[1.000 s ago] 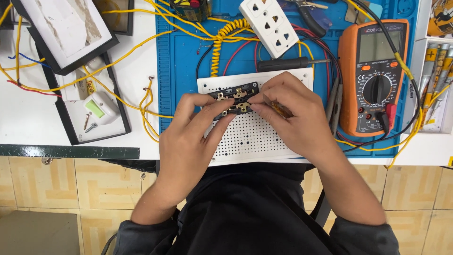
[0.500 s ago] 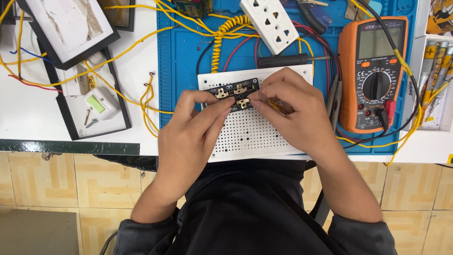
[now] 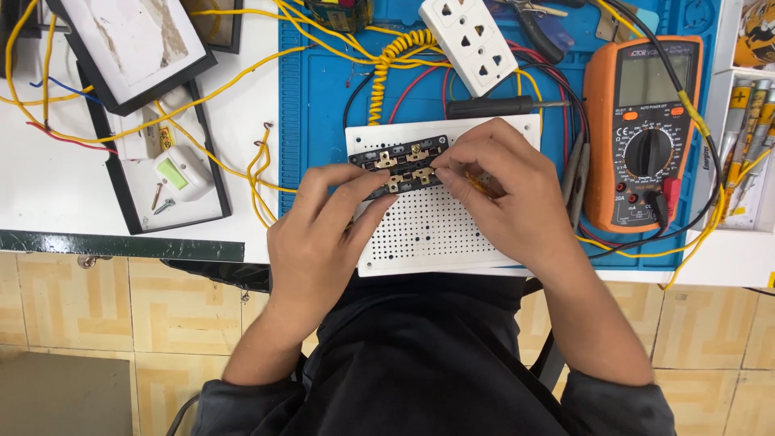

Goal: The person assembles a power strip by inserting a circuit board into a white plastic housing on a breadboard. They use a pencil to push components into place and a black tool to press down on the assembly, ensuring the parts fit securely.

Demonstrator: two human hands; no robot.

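Overhead, left hand (image 3: pixel 323 234) pinches a black terminal block with brass contacts (image 3: pixel 401 168) steady over a white perforated board (image 3: pixel 436 234), while right hand (image 3: pixel 504 198) grips a thin tool against it.

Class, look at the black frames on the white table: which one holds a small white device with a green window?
The lower frame, nearest the blue mat. The upper frame holds only a blank white sheet.

Grey rectangular screen (image 3: pixel 655 78) sat dark at the top of an orange multimeter (image 3: pixel 643 133) on the right of the desk, small pale-green label window (image 3: pixel 172 173) on a white device at left, yellow-and-black battery packages (image 3: pixel 749 101) stood upright at far right
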